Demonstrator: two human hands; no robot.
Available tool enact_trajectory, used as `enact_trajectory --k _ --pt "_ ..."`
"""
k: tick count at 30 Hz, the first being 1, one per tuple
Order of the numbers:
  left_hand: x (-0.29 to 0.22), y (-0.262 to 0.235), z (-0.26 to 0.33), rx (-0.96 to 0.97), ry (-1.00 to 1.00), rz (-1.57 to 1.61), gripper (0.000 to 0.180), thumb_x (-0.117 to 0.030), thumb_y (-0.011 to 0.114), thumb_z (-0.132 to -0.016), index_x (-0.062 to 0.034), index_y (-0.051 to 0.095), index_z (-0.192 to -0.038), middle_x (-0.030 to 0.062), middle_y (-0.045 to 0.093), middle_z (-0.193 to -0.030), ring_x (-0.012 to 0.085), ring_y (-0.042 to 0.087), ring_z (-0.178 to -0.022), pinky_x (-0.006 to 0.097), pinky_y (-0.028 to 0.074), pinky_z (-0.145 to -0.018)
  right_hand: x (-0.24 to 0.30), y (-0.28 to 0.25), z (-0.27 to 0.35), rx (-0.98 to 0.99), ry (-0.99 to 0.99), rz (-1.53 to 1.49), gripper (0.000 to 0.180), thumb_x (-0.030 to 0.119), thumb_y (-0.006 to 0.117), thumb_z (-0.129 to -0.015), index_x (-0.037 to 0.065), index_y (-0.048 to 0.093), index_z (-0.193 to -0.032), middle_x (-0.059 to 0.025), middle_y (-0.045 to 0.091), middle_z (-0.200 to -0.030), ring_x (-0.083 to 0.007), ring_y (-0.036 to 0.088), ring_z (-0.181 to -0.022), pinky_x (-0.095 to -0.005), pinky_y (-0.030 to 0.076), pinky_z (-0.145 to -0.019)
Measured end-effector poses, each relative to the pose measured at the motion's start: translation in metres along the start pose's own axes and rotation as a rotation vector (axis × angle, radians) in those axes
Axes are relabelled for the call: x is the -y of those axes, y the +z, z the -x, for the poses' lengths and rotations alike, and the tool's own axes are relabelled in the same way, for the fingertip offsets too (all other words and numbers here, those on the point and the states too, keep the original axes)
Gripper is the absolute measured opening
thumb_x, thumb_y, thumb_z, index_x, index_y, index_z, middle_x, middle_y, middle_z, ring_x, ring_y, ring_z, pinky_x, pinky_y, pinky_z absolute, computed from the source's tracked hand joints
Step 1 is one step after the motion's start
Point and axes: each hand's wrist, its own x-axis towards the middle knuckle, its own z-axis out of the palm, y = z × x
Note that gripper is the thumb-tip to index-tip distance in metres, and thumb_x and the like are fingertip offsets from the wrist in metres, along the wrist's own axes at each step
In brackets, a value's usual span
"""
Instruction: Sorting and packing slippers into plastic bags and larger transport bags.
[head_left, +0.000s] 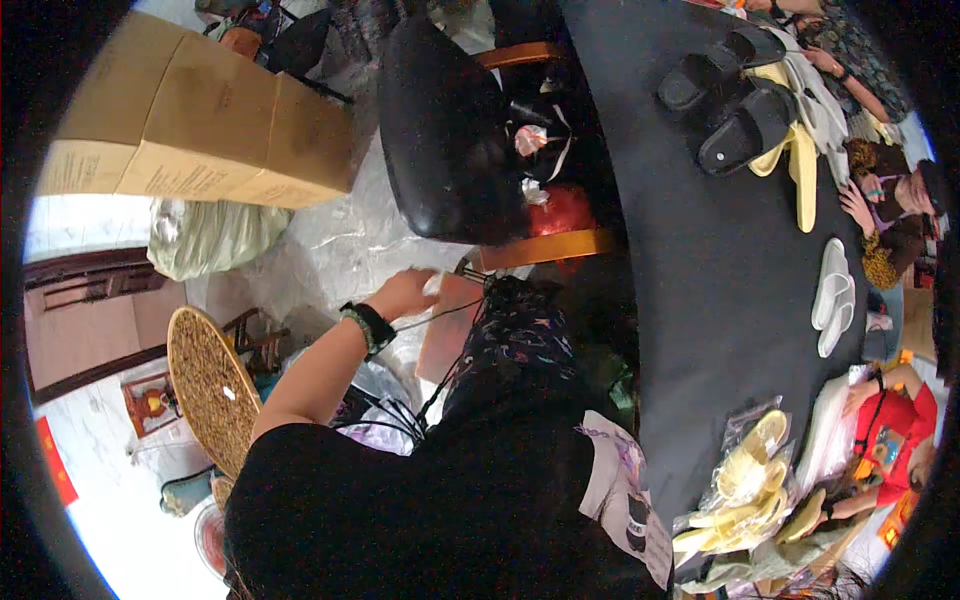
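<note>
My left hand (403, 292), with a dark band on its wrist, reaches out to the left of my body. Its fingers are curled beside a small white thing (433, 285) that is too small to name, and what they hold is partly hidden. Close to the fingertips is a pinkish, flat-sided object (452, 325), with thin black cords (425, 318) running past it. My patterned dark trousers (515, 335) are just to the right of it. My right hand does not show.
A black-covered table (700, 330) fills the right, bearing black slides (745, 125), white slides (832, 290) and bagged yellow slippers (750, 470). Other people's hands work along its far side. A black chair (440, 130), cardboard boxes (210, 110) and a round woven tray (210, 385) stand around me.
</note>
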Motion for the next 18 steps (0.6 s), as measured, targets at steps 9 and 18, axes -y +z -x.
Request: enact_trajectory --k 9,18 --pt "0.019 0.085 0.071 1.078 0.019 0.226 0.079 -0.042 0.073 -0.079 0.0023 0.042 -0.137 0.0199 0.066 -0.108 0.0298 0.064 -0.101 0.041 0.052 -0.078 -0.037 -0.025 0.012 0.280 -0.049 0.384 0.034 0.034 0.062 -0.083 0.013 0.064 -0.109 -0.0087 0.069 -0.102 -0.0225 0.064 -0.093 -0.0369 0.051 -0.078" --pt "-0.147 0.010 -0.018 1.159 -0.110 0.162 0.044 -0.039 0.060 -0.092 -0.0119 0.054 -0.126 0.0064 0.070 -0.098 0.0133 0.069 -0.075 0.024 0.051 -0.054 -0.051 -0.019 0.065 0.296 0.061 0.396 0.043 0.042 0.065 -0.079 0.016 0.064 -0.113 -0.0083 0.068 -0.104 -0.0236 0.063 -0.098 -0.0392 0.051 -0.080"
